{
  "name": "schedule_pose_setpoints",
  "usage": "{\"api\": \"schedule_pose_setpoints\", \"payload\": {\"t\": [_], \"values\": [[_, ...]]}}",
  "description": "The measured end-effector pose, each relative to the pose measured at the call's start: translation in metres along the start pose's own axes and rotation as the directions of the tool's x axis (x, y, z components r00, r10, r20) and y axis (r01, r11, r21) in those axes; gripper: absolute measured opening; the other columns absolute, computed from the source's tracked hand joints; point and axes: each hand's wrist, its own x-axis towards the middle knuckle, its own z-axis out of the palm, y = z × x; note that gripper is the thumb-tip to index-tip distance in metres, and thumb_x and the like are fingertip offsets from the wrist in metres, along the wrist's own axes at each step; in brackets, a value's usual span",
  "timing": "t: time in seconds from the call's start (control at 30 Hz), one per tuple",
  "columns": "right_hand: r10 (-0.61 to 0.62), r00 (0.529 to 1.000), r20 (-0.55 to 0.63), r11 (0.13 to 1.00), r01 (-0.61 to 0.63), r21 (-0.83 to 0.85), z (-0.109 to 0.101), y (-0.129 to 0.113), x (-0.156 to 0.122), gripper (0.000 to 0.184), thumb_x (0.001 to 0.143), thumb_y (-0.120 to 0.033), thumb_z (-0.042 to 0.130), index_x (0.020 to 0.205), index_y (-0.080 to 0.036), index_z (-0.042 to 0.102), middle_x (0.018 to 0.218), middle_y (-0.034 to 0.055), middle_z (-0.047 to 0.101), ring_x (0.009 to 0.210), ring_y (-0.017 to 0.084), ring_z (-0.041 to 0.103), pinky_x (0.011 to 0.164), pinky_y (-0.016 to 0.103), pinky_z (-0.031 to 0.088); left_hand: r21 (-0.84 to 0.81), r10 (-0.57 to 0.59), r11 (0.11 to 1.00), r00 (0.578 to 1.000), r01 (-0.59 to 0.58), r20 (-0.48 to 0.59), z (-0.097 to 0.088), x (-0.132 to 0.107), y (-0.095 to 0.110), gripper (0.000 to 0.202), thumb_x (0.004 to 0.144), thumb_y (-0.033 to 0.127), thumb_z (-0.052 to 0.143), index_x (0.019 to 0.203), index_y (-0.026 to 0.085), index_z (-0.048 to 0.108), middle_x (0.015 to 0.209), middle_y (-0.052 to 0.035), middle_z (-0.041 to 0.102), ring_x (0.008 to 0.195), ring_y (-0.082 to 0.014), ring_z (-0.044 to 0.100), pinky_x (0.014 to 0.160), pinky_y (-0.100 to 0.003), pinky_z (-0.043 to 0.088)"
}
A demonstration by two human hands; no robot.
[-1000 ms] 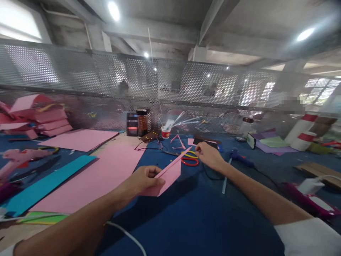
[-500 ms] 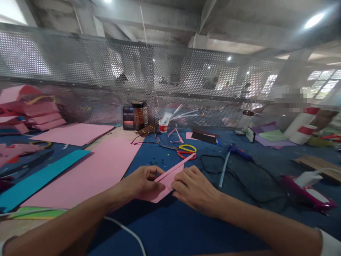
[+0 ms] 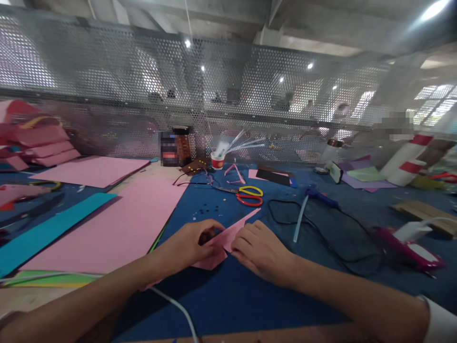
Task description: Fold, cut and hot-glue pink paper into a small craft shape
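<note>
A folded piece of pink paper [image 3: 235, 230] lies low over the blue table cover [image 3: 250, 295], held from both sides. My left hand [image 3: 187, 245] pinches its left part, fingers curled over the fold. My right hand [image 3: 260, 250] rests on its right part, fingers bent and pressed on the paper. The paper's pointed end sticks out toward the far right between the hands. Just beyond the hands lie scissors [image 3: 250, 196] with yellow and red handles.
A large pink sheet [image 3: 117, 228] and a teal strip [image 3: 43, 233] lie at left, pink stacks [image 3: 39, 143] beyond. A black cable [image 3: 321, 228], blue glue gun [image 3: 319, 196], magenta glue gun [image 3: 410, 243], cup [image 3: 217, 161] and perforated metal screen [image 3: 228, 95] lie ahead. A white cord [image 3: 178, 309] runs near me.
My right hand came back from the scissors and settled on the pink paper. Both hands lowered the paper toward the table; the view tilted down slightly.
</note>
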Motion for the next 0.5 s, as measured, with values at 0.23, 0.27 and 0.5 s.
{"api": "schedule_pose_setpoints", "payload": {"t": [0.23,0.27,0.5], "values": [[0.058,0.997,-0.05,0.994,-0.053,0.095,0.0027,-0.0022,0.002,0.021,0.102,-0.029,0.046,0.093,-0.018,0.06,0.092,0.0052,0.065,0.087,0.019,0.055,0.073,0.034,0.032,0.269,0.12,0.959,0.989,-0.092,-0.088,-0.0024,-0.0005,0.0013,0.039,0.077,0.018,0.064,0.115,0.027,0.064,0.108,-0.002,0.067,0.094,-0.022,0.061,0.08,-0.029,0.045],[0.06,0.997,-0.044,0.994,-0.055,0.093,0.0022,-0.0025,0.0024,0.02,0.101,-0.029,0.047,0.094,-0.018,0.061,0.092,0.0052,0.065,0.087,0.019,0.055,0.073,0.034,0.032,0.317,0.176,0.938,0.98,-0.138,-0.094,-0.0024,-0.0004,0.0006,0.038,0.077,0.016,0.063,0.114,0.026,0.064,0.111,-0.0032,0.066,0.099,-0.0225,0.06,0.085,-0.03,0.044],[0.099,0.995,-0.035,0.983,-0.092,0.159,0.0013,-0.0046,0.0029,0.013,0.099,-0.025,0.051,0.102,-0.019,0.062,0.097,0.0056,0.066,0.092,0.019,0.056,0.076,0.034,0.035,0.521,0.357,0.783,0.931,-0.34,0.071,-0.0009,-0.003,0.0009,0.022,0.085,0.005,0.054,0.095,0.02,0.067,0.096,-0.0038,0.063,0.094,-0.0196,0.055,0.085,-0.031,0.041]]}}
